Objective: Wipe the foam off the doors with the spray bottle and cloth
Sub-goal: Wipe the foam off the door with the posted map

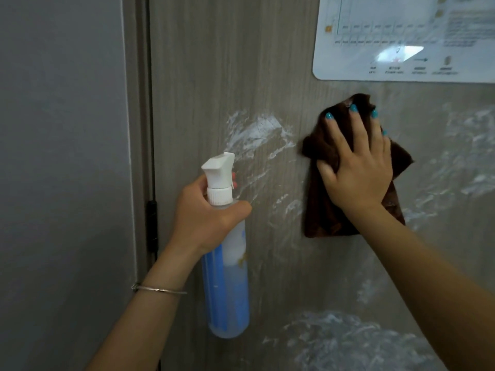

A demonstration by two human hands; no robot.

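Now, at mid left, the left hand [206, 210] grips the spray bottle [226, 263]. White foam [257, 135] sits above it on the door [201, 62]. Rightward, the right hand [356, 170], fingers [336, 135] spread flat, presses the cloth [321, 210]. More foam waits lower right, so lots is left.

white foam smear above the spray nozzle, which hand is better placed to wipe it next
Right: the right hand already presses the dark brown cloth flat on the door beside that white foam smear; the left hand grips the blue-tinted plastic spray bottle.
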